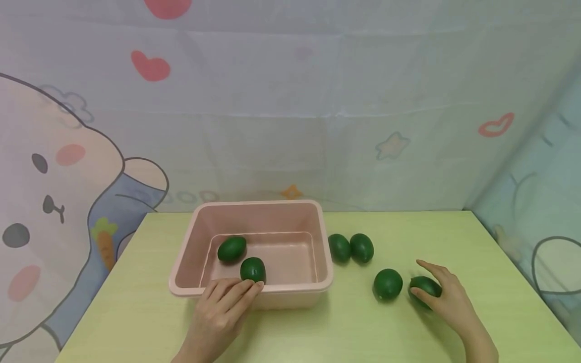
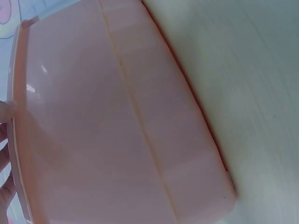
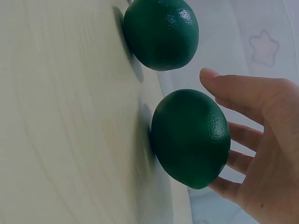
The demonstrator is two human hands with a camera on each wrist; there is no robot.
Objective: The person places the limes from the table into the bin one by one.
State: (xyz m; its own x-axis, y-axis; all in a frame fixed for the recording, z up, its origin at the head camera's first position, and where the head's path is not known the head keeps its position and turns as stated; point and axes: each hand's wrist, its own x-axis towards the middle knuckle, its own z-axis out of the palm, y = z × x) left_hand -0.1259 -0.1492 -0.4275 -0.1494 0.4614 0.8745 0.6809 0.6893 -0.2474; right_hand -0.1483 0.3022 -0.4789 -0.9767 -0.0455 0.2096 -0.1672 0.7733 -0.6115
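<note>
Right hand, not closed, spreads thumb and fingers around a glossy lime; another lime sits just past its fingertips. Probably firm, light, slightly slippery, best taken across the round middle. Left hand hooks fingers over a pink tub.

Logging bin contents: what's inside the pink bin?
In the pink bin: one green fruit toward the left, a second green fruit nearer the front. The front rim and left hand cover the strip just behind them; can't tell what's there.
</note>
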